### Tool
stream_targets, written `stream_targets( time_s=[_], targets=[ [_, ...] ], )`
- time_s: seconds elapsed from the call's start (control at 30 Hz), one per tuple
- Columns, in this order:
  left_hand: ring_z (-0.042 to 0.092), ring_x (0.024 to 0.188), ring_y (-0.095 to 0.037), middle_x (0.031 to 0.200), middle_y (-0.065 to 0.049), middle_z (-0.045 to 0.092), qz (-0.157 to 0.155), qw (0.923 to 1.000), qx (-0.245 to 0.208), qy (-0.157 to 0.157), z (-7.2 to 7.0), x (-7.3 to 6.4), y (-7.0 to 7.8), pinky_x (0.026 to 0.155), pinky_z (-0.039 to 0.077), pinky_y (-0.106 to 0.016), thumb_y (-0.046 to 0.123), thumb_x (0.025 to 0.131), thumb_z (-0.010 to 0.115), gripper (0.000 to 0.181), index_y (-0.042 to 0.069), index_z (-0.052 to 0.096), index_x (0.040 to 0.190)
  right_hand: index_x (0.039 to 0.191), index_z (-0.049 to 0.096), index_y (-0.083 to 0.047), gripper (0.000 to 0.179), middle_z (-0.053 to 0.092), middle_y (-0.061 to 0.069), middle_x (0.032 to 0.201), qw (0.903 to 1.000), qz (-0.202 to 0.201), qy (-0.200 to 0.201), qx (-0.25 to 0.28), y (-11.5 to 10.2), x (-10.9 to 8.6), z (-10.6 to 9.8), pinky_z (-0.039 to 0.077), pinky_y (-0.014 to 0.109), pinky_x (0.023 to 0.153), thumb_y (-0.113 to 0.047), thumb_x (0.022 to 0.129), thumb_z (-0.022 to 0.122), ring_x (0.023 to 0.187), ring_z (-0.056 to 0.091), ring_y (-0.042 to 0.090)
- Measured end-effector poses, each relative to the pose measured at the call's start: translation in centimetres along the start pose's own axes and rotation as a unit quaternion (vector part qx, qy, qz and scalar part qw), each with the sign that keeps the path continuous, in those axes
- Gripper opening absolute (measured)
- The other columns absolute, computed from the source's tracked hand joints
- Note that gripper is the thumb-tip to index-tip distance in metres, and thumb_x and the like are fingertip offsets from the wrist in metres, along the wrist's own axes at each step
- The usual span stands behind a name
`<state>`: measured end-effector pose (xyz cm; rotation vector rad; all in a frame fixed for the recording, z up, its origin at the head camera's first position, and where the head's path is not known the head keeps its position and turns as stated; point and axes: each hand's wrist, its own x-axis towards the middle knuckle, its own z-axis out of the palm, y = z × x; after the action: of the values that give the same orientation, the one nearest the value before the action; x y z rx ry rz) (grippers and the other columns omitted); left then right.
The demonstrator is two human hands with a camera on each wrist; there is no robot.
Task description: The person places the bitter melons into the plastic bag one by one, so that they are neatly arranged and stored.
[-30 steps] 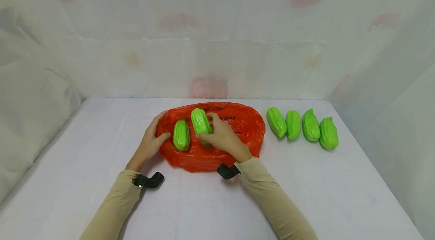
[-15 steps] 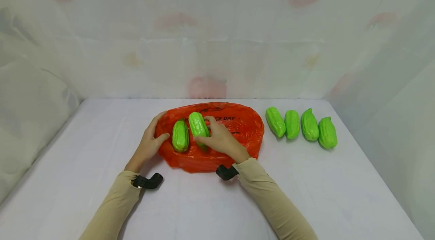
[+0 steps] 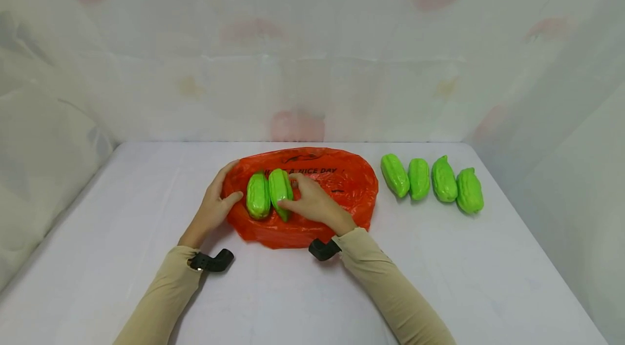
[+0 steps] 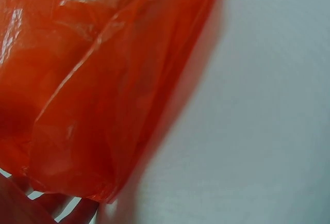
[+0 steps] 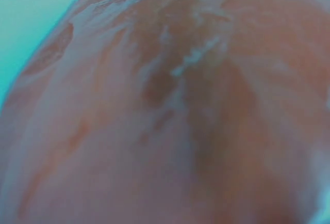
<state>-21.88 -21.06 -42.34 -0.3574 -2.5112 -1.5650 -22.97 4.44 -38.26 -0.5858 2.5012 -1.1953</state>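
Note:
A red plastic bag with black lettering lies spread on the table, and its film fills much of the left wrist view. My left hand holds the bag's left side, fingers curved round the edge and thumb over it. Fingers of that hand show at the bag's lower edge in the left wrist view. On the bag rests one glossy green ribbed fruit. Close beside it, my right hand grips a second green ribbed fruit, pointed end toward me. Red film blurs the right wrist view.
Several more green ribbed fruits stand in a row on the white table, right of the bag. White cloth walls with faded pink patches enclose the back and sides. Each wrist wears a black strap camera.
My right hand has moved slightly left and toward me, bringing its green fruit down beside the other one. The bag's lettering shows more. My left hand stays at the bag's side.

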Motion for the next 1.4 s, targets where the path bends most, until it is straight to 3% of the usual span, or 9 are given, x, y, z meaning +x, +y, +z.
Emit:
stream_targets(
  time_s=[0.1,0.23,0.33,0.63,0.83,0.9,1.17,1.4],
  targets=[
    [0.036,0.141,-0.032,0.155,-0.016,0.039,0.001,1.0000,0.000,0.001,0.0,0.0,0.0,0.115,0.027,-0.034,-0.007,0.089,0.053,0.070,0.012,0.034,0.154,0.147,0.040,-0.004,0.070,0.056,0.013,0.136,0.9999,-0.005,-0.010,-0.002,-0.1,0.0,0.0,0.047,0.041,0.105,-0.028,0.090,0.072,0.124,0.054,0.026],
    [0.035,0.142,-0.035,0.155,-0.018,0.038,0.003,1.0000,-0.001,-0.001,0.0,0.1,-0.1,0.116,0.024,-0.054,-0.007,0.088,0.053,0.070,0.010,0.033,0.153,0.145,0.043,-0.005,0.067,0.058,0.013,0.132,0.9998,-0.004,-0.020,-0.009,-0.2,-0.2,-0.2,0.048,0.040,0.101,-0.026,0.089,0.073,0.119,0.057,0.026],
    [0.035,0.142,-0.036,0.155,-0.019,0.038,0.002,1.0000,-0.003,-0.001,0.1,0.1,-0.1,0.115,0.023,-0.060,-0.008,0.088,0.052,0.070,0.010,0.033,0.153,0.144,0.044,-0.005,0.065,0.058,0.014,0.131,0.9995,-0.004,-0.026,-0.017,-0.2,-0.3,-0.3,0.049,0.040,0.099,-0.026,0.090,0.073,0.116,0.059,0.027],
    [0.037,0.141,-0.032,0.155,-0.016,0.039,0.003,1.0000,0.002,0.002,0.0,-0.1,-0.2,0.115,0.027,-0.043,-0.006,0.089,0.053,0.070,0.012,0.034,0.153,0.142,0.046,-0.007,0.063,0.060,0.012,0.132,0.9990,-0.015,-0.024,-0.034,-0.1,-0.5,-0.6,0.049,0.041,0.101,-0.028,0.089,0.073,0.121,0.058,0.027],
    [0.037,0.140,-0.033,0.154,-0.017,0.040,0.011,0.9999,-0.004,0.005,0.1,-0.1,-0.4,0.109,0.027,-0.020,-0.007,0.089,0.052,0.069,0.011,0.035,0.153,0.144,0.045,-0.007,0.064,0.059,0.012,0.135,0.9991,-0.017,-0.022,-0.032,-0.1,-0.7,-1.1,0.049,0.041,0.101,-0.027,0.090,0.072,0.122,0.058,0.027],
    [0.037,0.140,-0.033,0.154,-0.017,0.040,0.014,0.9999,-0.004,0.005,0.1,-0.1,-0.5,0.109,0.027,-0.018,-0.008,0.089,0.052,0.069,0.011,0.035,0.153,0.144,0.045,-0.007,0.064,0.058,0.013,0.136,0.9994,-0.017,-0.020,-0.024,-0.1,-0.8,-1.4,0.050,0.042,0.100,-0.027,0.090,0.072,0.120,0.059,0.027],
    [0.037,0.140,-0.034,0.154,-0.018,0.040,0.008,0.9999,0.005,0.004,0.1,0.0,-0.4,0.115,0.028,-0.050,-0.007,0.089,0.052,0.069,0.010,0.033,0.153,0.142,0.048,-0.008,0.059,0.058,0.013,0.138,0.9995,-0.031,0.006,-0.002,-0.1,-1.2,-2.8,0.048,0.045,0.102,-0.026,0.091,0.071,0.125,0.056,0.028],
    [0.037,0.139,-0.036,0.154,-0.019,0.039,0.009,0.9999,0.002,0.003,0.2,-0.1,-0.4,0.114,0.027,-0.059,-0.008,0.089,0.052,0.070,0.009,0.033,0.153,0.138,0.051,-0.007,0.053,0.059,0.014,0.134,0.9984,-0.053,0.017,0.005,0.1,-1.4,-3.8,0.048,0.046,0.100,-0.021,0.091,0.071,0.125,0.056,0.031]
  ],
)
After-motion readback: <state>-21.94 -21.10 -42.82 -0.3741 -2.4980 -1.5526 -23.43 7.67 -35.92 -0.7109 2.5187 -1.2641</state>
